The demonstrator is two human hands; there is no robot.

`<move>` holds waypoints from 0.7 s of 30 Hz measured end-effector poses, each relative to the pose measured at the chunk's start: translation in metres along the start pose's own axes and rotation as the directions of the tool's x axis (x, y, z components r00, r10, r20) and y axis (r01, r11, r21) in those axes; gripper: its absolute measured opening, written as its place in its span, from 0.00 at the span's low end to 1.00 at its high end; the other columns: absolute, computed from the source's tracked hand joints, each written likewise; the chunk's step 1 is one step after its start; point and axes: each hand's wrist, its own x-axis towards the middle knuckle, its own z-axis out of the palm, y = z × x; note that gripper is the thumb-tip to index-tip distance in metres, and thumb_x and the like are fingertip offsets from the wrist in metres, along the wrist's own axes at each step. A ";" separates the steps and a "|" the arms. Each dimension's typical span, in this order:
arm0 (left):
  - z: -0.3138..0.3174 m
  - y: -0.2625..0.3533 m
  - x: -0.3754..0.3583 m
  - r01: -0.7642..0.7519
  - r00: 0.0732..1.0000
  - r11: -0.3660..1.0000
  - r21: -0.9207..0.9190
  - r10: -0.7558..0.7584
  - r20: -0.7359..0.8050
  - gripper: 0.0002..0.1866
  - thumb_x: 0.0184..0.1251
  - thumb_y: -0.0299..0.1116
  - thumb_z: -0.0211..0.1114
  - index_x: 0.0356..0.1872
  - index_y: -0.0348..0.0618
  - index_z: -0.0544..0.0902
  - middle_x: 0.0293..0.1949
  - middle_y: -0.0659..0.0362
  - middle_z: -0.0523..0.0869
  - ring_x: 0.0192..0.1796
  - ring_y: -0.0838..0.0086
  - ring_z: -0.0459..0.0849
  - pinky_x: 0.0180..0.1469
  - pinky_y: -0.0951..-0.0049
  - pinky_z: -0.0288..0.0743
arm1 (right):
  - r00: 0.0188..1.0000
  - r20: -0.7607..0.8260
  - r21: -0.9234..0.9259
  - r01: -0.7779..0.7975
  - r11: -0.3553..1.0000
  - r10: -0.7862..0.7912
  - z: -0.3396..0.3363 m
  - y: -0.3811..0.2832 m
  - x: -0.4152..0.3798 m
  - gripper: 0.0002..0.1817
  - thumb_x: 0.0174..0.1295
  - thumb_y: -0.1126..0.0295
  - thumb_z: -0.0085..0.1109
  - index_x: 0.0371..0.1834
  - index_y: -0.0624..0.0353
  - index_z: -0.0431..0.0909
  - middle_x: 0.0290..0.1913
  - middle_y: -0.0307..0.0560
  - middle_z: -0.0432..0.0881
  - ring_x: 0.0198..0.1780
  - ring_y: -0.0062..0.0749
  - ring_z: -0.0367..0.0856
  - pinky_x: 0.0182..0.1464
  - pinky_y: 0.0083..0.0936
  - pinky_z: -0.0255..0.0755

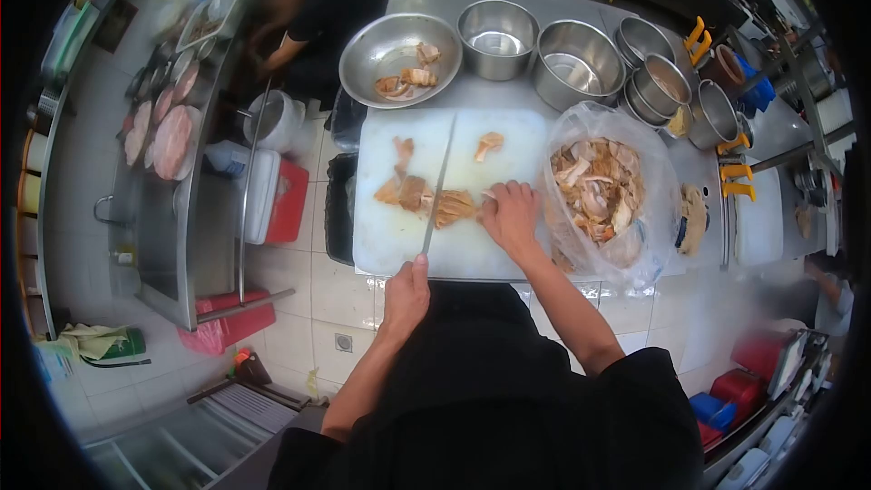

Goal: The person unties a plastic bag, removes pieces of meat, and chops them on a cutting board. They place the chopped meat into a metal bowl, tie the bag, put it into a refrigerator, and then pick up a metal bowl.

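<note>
A long knife (442, 183) has its handle in my left hand (407, 298), whose fingers are wrapped round it. Its blade points away from me across the white cutting board (386, 249), beside brown sliced meat (454, 209). My right hand (511, 214) rests at the right end of that meat, fingers bent and pressed together on it. More cut meat (406, 192) lies left of the blade. A small piece (488, 145) and a thin strip (403, 152) sit farther up the board.
A clear plastic bag (658, 163) full of meat pieces stands right of the board. Behind the board are a wide metal bowl (358, 59) with meat and several metal pots (497, 41). Another person (337, 14) is at the upper left, near a metal counter (186, 245).
</note>
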 end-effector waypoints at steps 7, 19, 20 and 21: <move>0.003 0.029 0.007 0.006 1.000 0.996 0.088 -0.006 -0.004 0.32 0.79 0.53 0.44 0.29 0.30 0.79 0.21 0.47 0.79 0.27 0.58 0.79 0.35 0.60 0.73 | 0.980 -0.163 0.186 -0.084 0.979 0.115 -0.007 0.002 -0.023 0.23 0.56 0.68 0.55 0.57 0.58 0.73 0.47 0.52 0.75 0.51 0.49 0.70 0.56 0.45 0.60; 0.016 0.032 0.014 0.175 0.976 0.964 0.202 -0.196 0.090 0.35 0.77 0.52 0.42 0.30 0.25 0.81 0.33 0.26 0.80 0.42 0.31 0.79 0.49 0.41 0.72 | 0.973 -0.192 0.334 -0.056 0.941 0.126 -0.003 0.013 -0.020 0.21 0.61 0.74 0.52 0.59 0.59 0.74 0.52 0.54 0.77 0.54 0.51 0.72 0.57 0.43 0.64; 0.013 0.031 0.010 0.234 0.959 0.956 0.178 -0.257 0.118 0.35 0.77 0.53 0.42 0.30 0.24 0.81 0.33 0.26 0.80 0.43 0.31 0.79 0.50 0.42 0.72 | 0.981 -0.149 0.335 -0.065 0.940 0.121 -0.003 0.013 -0.024 0.21 0.60 0.75 0.53 0.58 0.59 0.75 0.51 0.54 0.77 0.54 0.51 0.73 0.57 0.44 0.65; 0.014 0.027 0.009 0.233 0.961 0.957 0.171 -0.254 0.110 0.35 0.77 0.53 0.42 0.30 0.24 0.81 0.33 0.26 0.80 0.43 0.31 0.79 0.50 0.42 0.72 | 0.982 -0.154 0.335 -0.054 0.941 0.111 -0.003 0.014 -0.022 0.21 0.60 0.75 0.53 0.58 0.59 0.75 0.51 0.54 0.77 0.54 0.51 0.73 0.57 0.44 0.65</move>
